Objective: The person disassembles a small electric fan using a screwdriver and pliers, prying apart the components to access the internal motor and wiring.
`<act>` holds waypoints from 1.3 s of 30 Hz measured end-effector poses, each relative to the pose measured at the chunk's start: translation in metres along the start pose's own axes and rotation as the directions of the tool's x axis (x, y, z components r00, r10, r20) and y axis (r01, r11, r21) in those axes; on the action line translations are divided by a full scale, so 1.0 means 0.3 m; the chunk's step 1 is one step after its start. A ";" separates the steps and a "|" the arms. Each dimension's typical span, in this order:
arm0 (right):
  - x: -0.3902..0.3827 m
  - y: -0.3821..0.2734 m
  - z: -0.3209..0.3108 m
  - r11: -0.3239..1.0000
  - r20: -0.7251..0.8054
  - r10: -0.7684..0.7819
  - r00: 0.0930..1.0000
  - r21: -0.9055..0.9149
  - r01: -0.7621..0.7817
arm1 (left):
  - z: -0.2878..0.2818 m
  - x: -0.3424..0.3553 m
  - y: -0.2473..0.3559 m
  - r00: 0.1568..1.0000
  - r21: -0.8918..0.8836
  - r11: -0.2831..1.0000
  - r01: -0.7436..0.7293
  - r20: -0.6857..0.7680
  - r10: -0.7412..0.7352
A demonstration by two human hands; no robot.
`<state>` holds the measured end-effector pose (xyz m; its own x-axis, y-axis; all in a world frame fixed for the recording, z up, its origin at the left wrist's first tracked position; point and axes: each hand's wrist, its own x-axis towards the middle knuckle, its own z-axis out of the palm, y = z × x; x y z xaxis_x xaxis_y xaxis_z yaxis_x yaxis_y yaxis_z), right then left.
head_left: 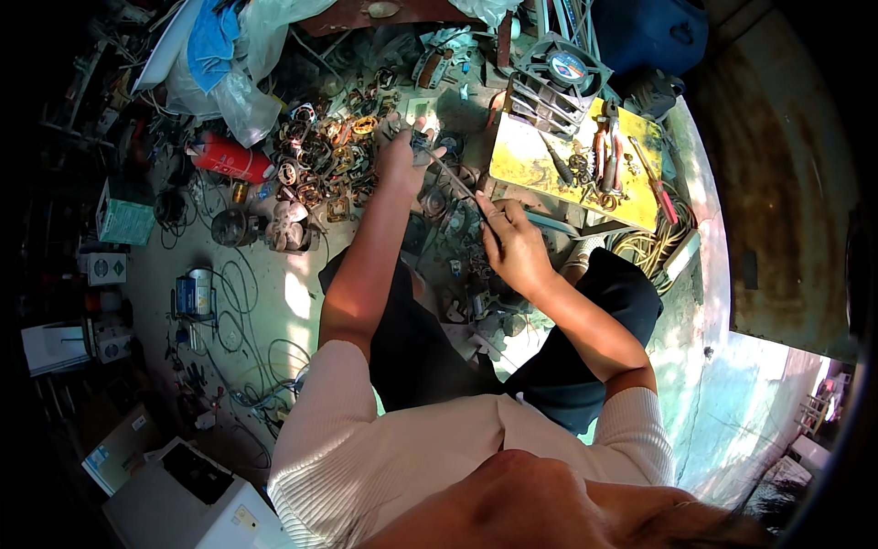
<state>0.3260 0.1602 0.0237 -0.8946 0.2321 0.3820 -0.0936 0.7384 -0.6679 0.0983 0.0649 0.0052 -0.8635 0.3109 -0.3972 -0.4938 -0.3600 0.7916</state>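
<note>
My left hand [401, 157] reaches out over the heap of parts, its fingers closed around a small dark metal part [422, 140] whose kind I cannot make out. Lower and to the right, my right hand [519, 245] grips what looks like a long screwdriver [455, 177]. Its thin shaft slants up and left, and the tip meets the part at my left hand. Most of the handle is hidden in my right palm.
Left of my left hand spreads a pile of copper-wound motor parts [329, 151]. A yellow board [521, 169] at the right bears pliers [608, 151] and other tools. Beyond it stand a fan [565, 69] and a blue drum [651, 37]. Cables [240, 311] trail across the left floor.
</note>
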 end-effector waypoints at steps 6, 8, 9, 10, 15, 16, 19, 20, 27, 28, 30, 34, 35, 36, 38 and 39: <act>-0.036 0.018 0.079 0.975 0.019 -0.043 0.999 -0.217 0.046 | 0.014 -0.001 -0.037 1.000 -0.055 0.998 -0.024 -0.012 0.023; -0.031 0.031 0.071 0.980 0.032 -0.018 0.999 -0.199 0.024 | 0.021 -0.006 -0.038 1.000 -0.083 0.996 -0.022 -0.018 0.020; -0.028 0.033 0.066 0.982 0.039 -0.006 0.999 -0.189 0.014 | 0.023 -0.007 -0.036 1.000 -0.104 0.995 -0.010 -0.011 0.009; -0.027 0.031 0.067 0.988 0.013 0.004 1.000 -0.153 -0.002 | 0.025 -0.009 -0.034 1.000 -0.125 0.992 0.001 -0.004 -0.002; -0.002 0.015 0.026 0.995 0.012 0.098 0.995 -0.014 -0.097 | -0.022 0.018 -0.054 1.000 -0.062 0.998 0.027 0.016 -0.026; 0.009 0.028 0.012 0.992 -0.002 0.108 0.994 0.062 -0.107 | -0.027 0.016 -0.056 0.999 -0.027 0.999 0.021 0.027 -0.021; 0.066 0.051 -0.090 0.951 0.193 0.252 0.949 0.130 -0.279 | -0.060 -0.001 -0.061 0.994 0.027 0.996 0.086 0.059 -0.087; 0.087 0.050 -0.126 0.931 0.268 0.289 0.919 0.146 -0.335 | -0.068 -0.007 -0.065 0.992 0.024 0.993 0.114 0.050 -0.115; 0.132 0.170 -0.278 0.931 0.474 0.184 0.861 0.198 -0.308 | -0.069 -0.071 -0.083 0.937 0.270 0.926 0.263 0.159 -0.312; 0.144 0.159 -0.288 0.930 0.506 0.214 0.836 0.154 -0.332 | -0.072 -0.070 -0.080 0.934 0.259 0.928 0.269 0.165 -0.317; 0.142 0.158 -0.285 0.925 0.488 0.228 0.843 0.162 -0.344 | -0.076 -0.050 -0.084 0.932 0.230 0.939 0.254 0.202 -0.302; 0.146 0.190 -0.269 0.860 0.484 0.276 0.830 0.262 -0.439 | -0.089 0.007 -0.078 0.908 0.013 0.924 0.383 0.179 -0.379; 0.148 0.194 -0.269 0.827 0.500 0.298 0.813 0.290 -0.482 | -0.076 0.006 -0.068 0.906 -0.024 0.915 0.402 0.156 -0.394; 0.146 0.195 -0.262 0.821 0.488 0.310 0.816 0.295 -0.489 | -0.061 0.003 -0.057 0.903 -0.062 0.906 0.420 0.133 -0.409; 0.136 0.190 -0.230 0.810 0.463 0.330 0.823 0.309 -0.498 | -0.063 0.015 -0.047 0.900 -0.094 0.897 0.432 0.104 -0.422; 0.126 0.180 -0.206 0.850 0.404 0.303 0.863 0.295 -0.436 | -0.075 0.028 -0.043 0.902 -0.087 0.900 0.428 0.097 -0.420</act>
<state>0.3140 0.2480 0.0415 -0.9771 0.1684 -0.1303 0.1815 0.3394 -0.9230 0.0950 0.0524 -0.0189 -0.5619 0.5170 -0.6458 -0.8227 -0.2674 0.5017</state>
